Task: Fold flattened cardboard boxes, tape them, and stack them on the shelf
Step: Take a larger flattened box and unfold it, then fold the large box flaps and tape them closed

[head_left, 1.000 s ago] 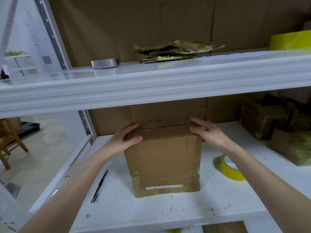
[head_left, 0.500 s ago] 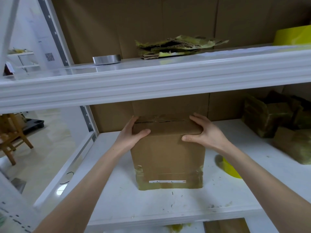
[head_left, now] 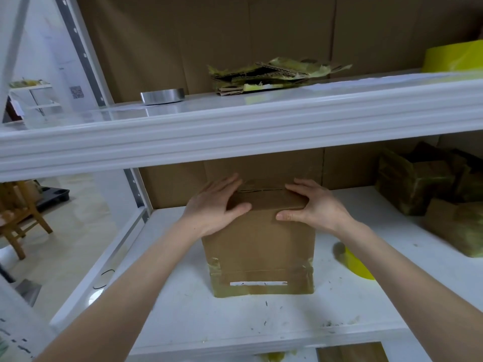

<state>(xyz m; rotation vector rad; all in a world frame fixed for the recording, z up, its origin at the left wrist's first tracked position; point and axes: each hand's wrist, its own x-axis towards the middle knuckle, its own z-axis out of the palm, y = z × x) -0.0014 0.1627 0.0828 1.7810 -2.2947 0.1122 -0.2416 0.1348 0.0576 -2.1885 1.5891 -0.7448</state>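
A folded brown cardboard box (head_left: 258, 246) stands upright on the white lower shelf (head_left: 235, 317), with greenish tape along its bottom edge. My left hand (head_left: 217, 205) lies over the box's top left corner, fingers flat on the top flaps and thumb against the front face. My right hand (head_left: 311, 207) mirrors it on the top right corner. The seam between the top flaps shows between my hands. A yellow tape roll (head_left: 358, 265) lies on the shelf right of the box, partly hidden by my right forearm.
Several taped boxes (head_left: 418, 184) sit at the shelf's right end. The upper shelf (head_left: 235, 126) close overhead carries a silver tape roll (head_left: 162, 96), cardboard scraps (head_left: 274, 74) and a large yellow roll (head_left: 454, 57). A wooden chair (head_left: 23, 218) stands on the floor at left.
Both hands slid from the box's upper sides onto its top corners, thumbs coming round to the front face. The view shifted right, and the black pen left of the box dropped from sight.
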